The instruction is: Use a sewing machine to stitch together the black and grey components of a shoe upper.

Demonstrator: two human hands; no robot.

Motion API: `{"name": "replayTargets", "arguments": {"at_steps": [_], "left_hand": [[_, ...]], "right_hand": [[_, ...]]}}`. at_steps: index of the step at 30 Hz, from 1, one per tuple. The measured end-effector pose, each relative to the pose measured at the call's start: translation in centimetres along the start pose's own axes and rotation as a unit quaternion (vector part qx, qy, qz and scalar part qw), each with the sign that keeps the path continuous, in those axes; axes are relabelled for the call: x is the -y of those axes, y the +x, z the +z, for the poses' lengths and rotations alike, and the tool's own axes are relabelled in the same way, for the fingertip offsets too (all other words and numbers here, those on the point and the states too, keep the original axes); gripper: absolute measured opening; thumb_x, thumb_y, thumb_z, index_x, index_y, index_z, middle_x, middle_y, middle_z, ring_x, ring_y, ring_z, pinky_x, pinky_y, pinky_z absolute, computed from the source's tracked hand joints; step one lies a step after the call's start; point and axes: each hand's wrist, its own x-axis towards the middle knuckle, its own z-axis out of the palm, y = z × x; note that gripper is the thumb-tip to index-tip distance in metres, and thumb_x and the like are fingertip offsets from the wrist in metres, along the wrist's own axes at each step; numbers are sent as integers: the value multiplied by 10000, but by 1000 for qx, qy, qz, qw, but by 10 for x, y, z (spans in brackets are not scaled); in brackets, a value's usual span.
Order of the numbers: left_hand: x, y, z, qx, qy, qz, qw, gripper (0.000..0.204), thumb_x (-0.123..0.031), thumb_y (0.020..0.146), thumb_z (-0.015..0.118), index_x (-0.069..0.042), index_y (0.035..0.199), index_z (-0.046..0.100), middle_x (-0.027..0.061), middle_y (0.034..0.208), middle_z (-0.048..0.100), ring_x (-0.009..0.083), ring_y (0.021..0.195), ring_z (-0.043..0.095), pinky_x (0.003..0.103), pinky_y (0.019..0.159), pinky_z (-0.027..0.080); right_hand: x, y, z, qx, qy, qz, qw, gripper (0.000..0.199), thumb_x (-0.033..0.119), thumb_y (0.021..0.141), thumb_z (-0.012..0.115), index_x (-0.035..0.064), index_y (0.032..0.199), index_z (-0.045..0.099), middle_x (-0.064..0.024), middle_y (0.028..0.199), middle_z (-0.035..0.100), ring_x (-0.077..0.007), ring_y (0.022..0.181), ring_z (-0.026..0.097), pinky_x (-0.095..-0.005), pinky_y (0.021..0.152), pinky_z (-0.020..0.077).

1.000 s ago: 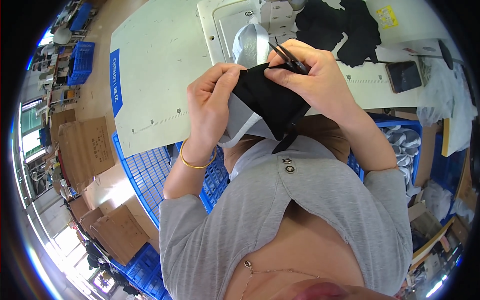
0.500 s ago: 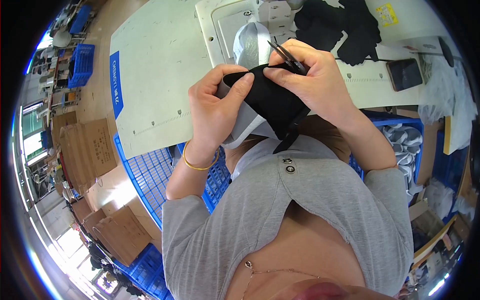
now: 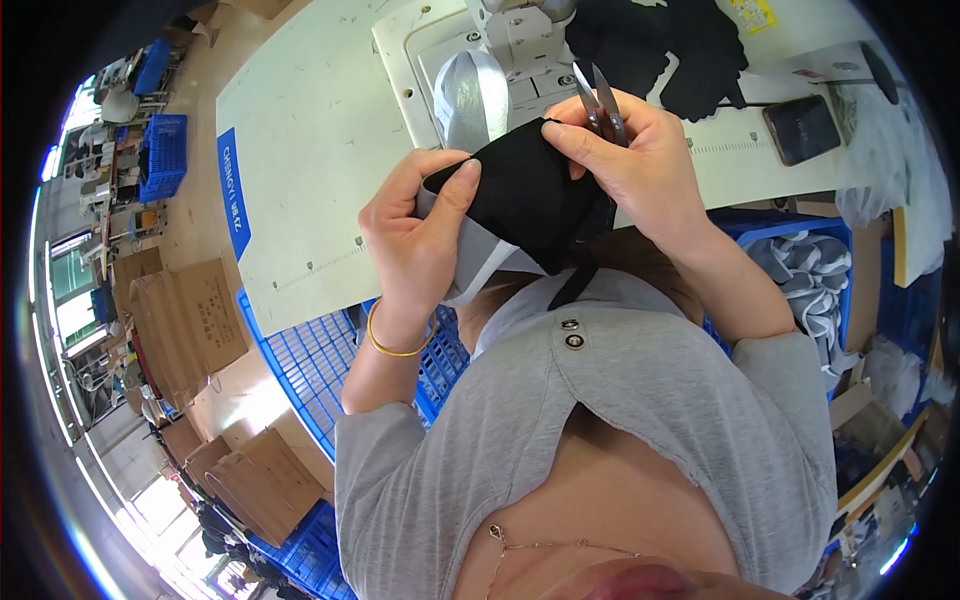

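A black fabric piece (image 3: 535, 195), joined to or lying over a grey and white one (image 3: 478, 262), is held up in front of me at the table's near edge. My left hand (image 3: 412, 215) pinches its left corner between thumb and fingers. The top right edge is pinched by my right hand (image 3: 645, 165). A pair of small scissors (image 3: 604, 105) also sits in that right hand, blades pointing up and parted. Beyond the fabric, a grey-and-silver curved fabric piece (image 3: 470, 95) rests by the sewing machine (image 3: 525, 40). A black strip (image 3: 573, 287) hangs down toward my lap.
Black fabric pieces (image 3: 655, 50) lie on the pale table (image 3: 300, 150) at the back right, near a phone (image 3: 803, 130) and clear plastic (image 3: 870, 165). Blue crates (image 3: 300, 345) stand below the table on both sides; the right one holds grey-white pieces (image 3: 805, 275). Cardboard boxes (image 3: 185, 325) are at left.
My hands have moved slightly apart, and the black fabric is now spread wider and flatter between them. The scissors in my right hand have turned more upright, with blades farther apart.
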Motion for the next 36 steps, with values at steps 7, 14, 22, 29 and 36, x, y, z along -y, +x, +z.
{"name": "replayTargets", "arguments": {"at_steps": [7,14,22,29,36], "left_hand": [[0,-2,0,4,9,-10,1000,132,-82,883,736,19,958,697,-17,761,637,41,718,534,192,649,438],[-1,2,-2,26,2,-10,1000,127,-87,891,723,12,966,691,-18,755,633,39,713,518,202,642,434],[-24,47,-30,123,129,106,978,99,-9,835,697,6,931,675,59,781,604,139,732,558,248,684,447],[-66,151,-54,368,183,53,910,66,-56,837,703,-13,877,673,7,858,628,70,822,555,227,747,434],[-77,184,-34,325,90,53,940,146,-143,890,684,0,919,675,30,871,642,108,819,602,257,772,498]], "right_hand": [[-11,1,4,-30,-2,-24,999,135,113,878,724,2,851,653,10,684,603,-39,617,548,-206,561,444],[-12,2,3,-36,-6,-8,999,145,112,878,726,8,835,634,22,677,579,-32,616,539,-205,558,447],[16,11,-2,76,-141,-85,983,113,97,888,703,-2,940,693,13,703,594,-46,708,558,-215,620,451],[14,21,20,63,11,-40,997,160,115,921,681,-42,945,701,-16,686,637,-75,601,606,-233,583,465],[28,32,18,9,155,23,988,134,167,922,687,36,945,698,-45,634,657,-22,487,492,-186,462,322]]}}
